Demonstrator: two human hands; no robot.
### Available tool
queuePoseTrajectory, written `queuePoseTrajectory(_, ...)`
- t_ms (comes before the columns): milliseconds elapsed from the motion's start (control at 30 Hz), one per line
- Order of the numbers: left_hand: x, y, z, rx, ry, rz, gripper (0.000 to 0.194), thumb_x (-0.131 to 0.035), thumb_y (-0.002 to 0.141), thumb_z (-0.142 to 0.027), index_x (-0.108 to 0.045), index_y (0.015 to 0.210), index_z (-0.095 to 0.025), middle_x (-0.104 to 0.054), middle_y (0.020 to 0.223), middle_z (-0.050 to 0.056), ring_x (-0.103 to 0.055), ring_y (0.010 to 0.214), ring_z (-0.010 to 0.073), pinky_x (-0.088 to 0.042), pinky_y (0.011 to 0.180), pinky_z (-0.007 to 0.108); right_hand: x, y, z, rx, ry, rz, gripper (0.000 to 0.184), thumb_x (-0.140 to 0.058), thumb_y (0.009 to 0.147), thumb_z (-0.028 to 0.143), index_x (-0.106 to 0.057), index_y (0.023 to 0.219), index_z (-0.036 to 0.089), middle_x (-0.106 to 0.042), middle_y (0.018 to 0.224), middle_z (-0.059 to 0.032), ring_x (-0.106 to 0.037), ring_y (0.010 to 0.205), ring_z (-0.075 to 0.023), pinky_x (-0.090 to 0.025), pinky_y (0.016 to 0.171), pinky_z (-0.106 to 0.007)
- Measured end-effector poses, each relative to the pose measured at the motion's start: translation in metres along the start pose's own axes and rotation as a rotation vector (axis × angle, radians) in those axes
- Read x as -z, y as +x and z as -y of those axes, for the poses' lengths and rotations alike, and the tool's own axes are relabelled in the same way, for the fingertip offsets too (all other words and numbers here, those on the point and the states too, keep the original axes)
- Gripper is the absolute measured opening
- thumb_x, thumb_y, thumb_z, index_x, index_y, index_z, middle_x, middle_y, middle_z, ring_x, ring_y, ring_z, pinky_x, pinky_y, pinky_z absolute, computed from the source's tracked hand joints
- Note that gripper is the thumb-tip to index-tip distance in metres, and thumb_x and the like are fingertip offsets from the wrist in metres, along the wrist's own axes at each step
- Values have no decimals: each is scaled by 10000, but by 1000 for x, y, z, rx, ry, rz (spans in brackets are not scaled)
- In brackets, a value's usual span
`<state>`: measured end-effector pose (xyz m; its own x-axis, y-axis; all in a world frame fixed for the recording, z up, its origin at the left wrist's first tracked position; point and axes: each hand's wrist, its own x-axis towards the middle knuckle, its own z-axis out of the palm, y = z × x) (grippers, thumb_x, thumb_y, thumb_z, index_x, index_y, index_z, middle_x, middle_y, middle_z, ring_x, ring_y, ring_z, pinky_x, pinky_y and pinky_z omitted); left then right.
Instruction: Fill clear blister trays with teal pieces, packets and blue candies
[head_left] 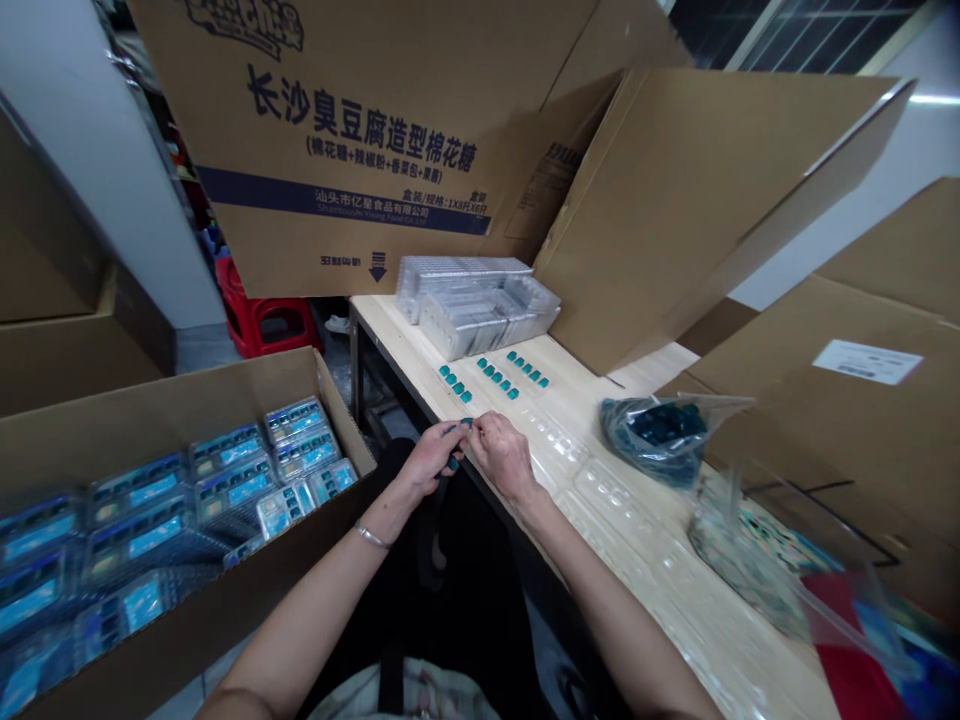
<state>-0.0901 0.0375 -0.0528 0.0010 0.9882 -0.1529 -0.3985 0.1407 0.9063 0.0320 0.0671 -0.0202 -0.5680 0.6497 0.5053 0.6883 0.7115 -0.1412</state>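
Observation:
My left hand is closed on small teal pieces, one of which shows below its fingers. Beside it, at the table's near edge, my right hand has its fingers pinched together, meeting the left fingertips around a teal piece. Just beyond my hands, short rows of teal pieces sit in clear plastic trays. More clear trays with bare hollows run along the table to the right of my right hand. The exact shape of the held pieces is hidden by my fingers.
Stacked clear trays stand at the table's far end, before large cardboard boxes. A bag of teal pieces and another plastic bag lie to the right. At left, an open carton holds blue packs; a red stool stands behind.

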Motion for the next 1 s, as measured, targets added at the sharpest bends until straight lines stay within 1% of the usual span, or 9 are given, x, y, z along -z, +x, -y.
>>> queuePoseTrajectory(67, 1, 1, 2, -39, 86, -39, 295, -546, 726, -402, -582, 887, -158, -445, 579, -37, -398, 439, 57, -206, 343, 145, -2, -2, 0, -6, 65, -9, 153, -407, 845, 178, -549, 789, 180, -594, 774, -75, -559, 802, -190, -441, 722, -284)
queuePoseTrajectory(133, 2, 4, 4, -157, 286, -145, 255, -523, 747, -331, -602, 921, -162, -512, 592, -21, -468, 493, 83, -337, 418, 176, -2, -2, -2, -87, 209, -22, 142, -421, 828, 178, -559, 792, 176, -594, 761, -62, -566, 745, -168, -455, 705, -276)
queuePoseTrajectory(200, 3, 6, 7, -307, 502, -238, 211, -507, 754, -253, -623, 908, -166, -609, 697, 13, -556, 630, 120, -441, 598, 229, -1, -1, -6, -225, 406, 3, 123, -482, 799, 220, -574, 861, 165, -606, 787, -48, -567, 656, -135, -473, 637, -251)
queuePoseTrajectory(267, 4, 8, 10, -407, 654, -253, 191, -490, 760, -200, -630, 887, -174, -660, 830, 37, -596, 774, 151, -445, 752, 265, 0, 0, -11, -351, 561, 56, 248, -563, 756, 292, -584, 964, 159, -624, 812, -40, -568, 604, -117, -481, 583, -234)
queuePoseTrajectory(333, 3, 9, 13, -446, 738, -226, 201, -470, 777, -185, -626, 902, -188, -672, 885, 39, -608, 831, 163, -438, 801, 274, -1, 0, -15, -405, 634, 93, 310, -603, 730, 351, -618, 975, 161, -646, 790, -37, -588, 621, -127, -490, 599, -240)
queuePoseTrajectory(433, 0, 11, 17, -455, 799, -215, 200, -468, 795, -204, -617, 929, -197, -676, 893, 40, -618, 844, 168, -443, 805, 276, -5, 0, -21, -414, 701, 85, 241, -608, 728, 364, -682, 835, 160, -669, 722, -42, -615, 657, -157, -497, 633, -260)
queuePoseTrajectory(533, 1, 12, 17, -438, 791, -240, 194, -493, 807, -284, -614, 932, -197, -678, 898, 42, -624, 834, 173, -450, 794, 279, -9, 3, -30, -434, 778, 58, 225, -636, 705, 348, -692, 809, 157, -684, 712, -48, -627, 641, -169, -505, 624, -273)
queuePoseTrajectory(733, 14, 16, 16, -387, 818, -275, 233, -481, 822, -355, -626, 926, -205, -681, 929, 51, -621, 871, 195, -441, 812, 308, -17, 29, -59, -257, 447, -95, 138, -604, 750, 259, -694, 812, 175, -687, 852, -72, -630, 776, -191, -485, 733, -303)
queuePoseTrajectory(1000, 23, 22, 22, -322, 763, -248, 241, -475, 818, -339, -640, 920, -197, -683, 939, 59, -620, 886, 197, -438, 837, 312, -41, 36, -62, -71, 166, 72, 216, -459, 851, 183, -671, 838, 147, -661, 823, -94, -606, 790, -178, -435, 722, -263)
